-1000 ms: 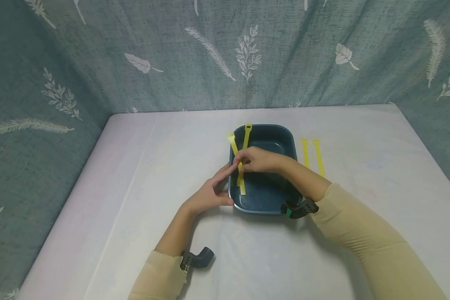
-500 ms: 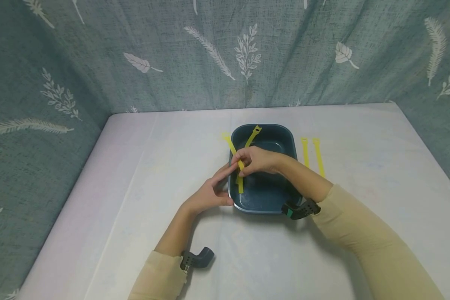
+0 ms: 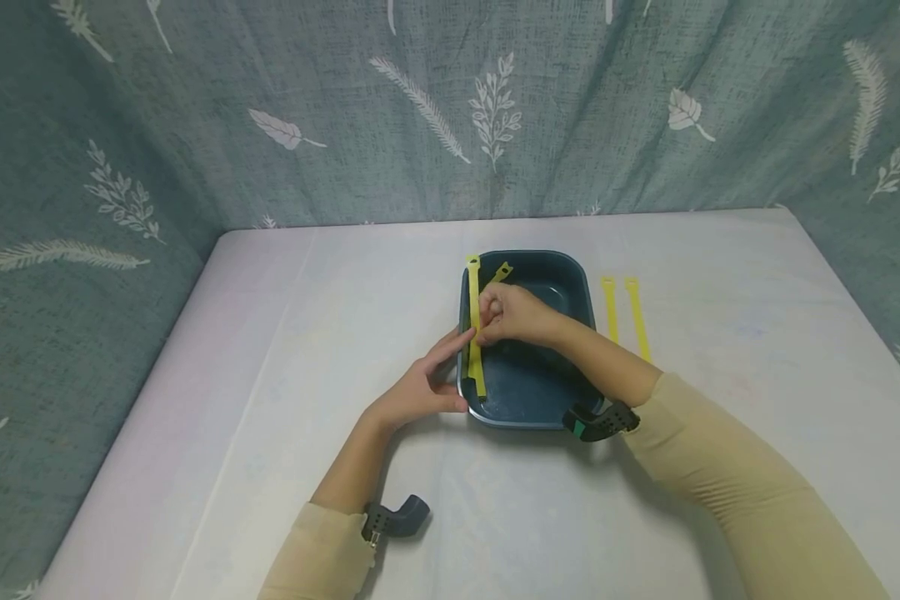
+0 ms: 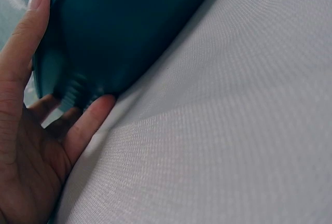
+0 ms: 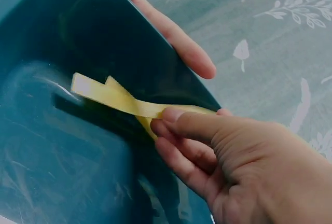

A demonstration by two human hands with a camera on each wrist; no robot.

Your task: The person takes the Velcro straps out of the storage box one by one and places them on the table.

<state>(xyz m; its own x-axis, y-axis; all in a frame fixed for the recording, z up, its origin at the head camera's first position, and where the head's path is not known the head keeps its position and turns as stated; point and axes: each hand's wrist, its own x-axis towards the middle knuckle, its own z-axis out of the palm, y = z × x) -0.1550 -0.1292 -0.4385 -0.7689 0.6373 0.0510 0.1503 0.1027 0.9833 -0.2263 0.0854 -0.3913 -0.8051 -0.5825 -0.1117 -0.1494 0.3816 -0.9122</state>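
Note:
A dark blue-green plastic basin stands on the table. My left hand lies along its left wall, thumb near the front corner and index finger over the rim. Inside the basin, my right hand pinches a yellow hook-and-loop cable tie between thumb and fingertips. That tie's slotted head points to the far left corner of the basin. A second yellow tie crosses beneath it, partly hidden by my right fingers. In the left wrist view, my left thumb touches the basin's outer wall.
Two more yellow ties lie side by side to the right of the basin, their near ends hidden by my right forearm. A white cloth covers the table. Behind it hangs a leaf-patterned curtain.
The held tie has swung upright along the basin's left wall, its head moving right from outside the rim. The second tie has dropped lower in the basin. My left hand stays in place.

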